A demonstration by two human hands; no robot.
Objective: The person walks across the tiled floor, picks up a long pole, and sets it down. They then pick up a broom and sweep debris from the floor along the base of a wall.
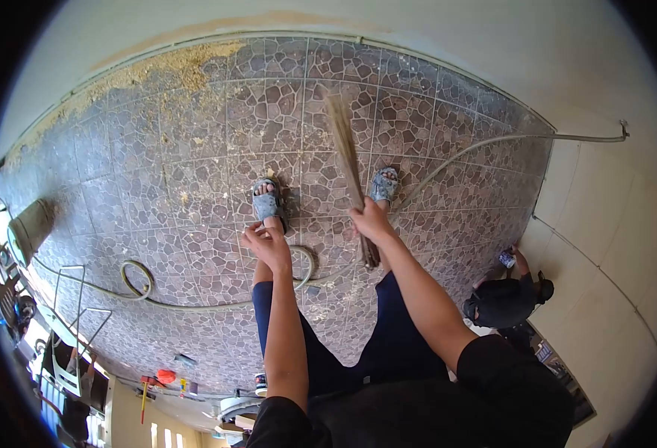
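My right hand (pixel 371 220) grips the handle of a straw broom (pixel 345 149), whose blurred bristles reach out over the stone-patterned floor between my two sandalled feet. Its handle end pokes out below my fist. Just above the left sandal (pixel 268 204), my left hand (pixel 266 243) hangs with loosely curled fingers and holds nothing. Both forearms stretch down from black sleeves over dark blue trousers.
A hose (pixel 448 160) snakes across the tiles, looping at the left (pixel 136 278) and running to the right wall. Sandy dirt (pixel 179 67) lies along the far floor edge. A person in black (pixel 504 299) crouches at the right. A pot (pixel 31 228) and metal racks (pixel 74 313) stand at the left.
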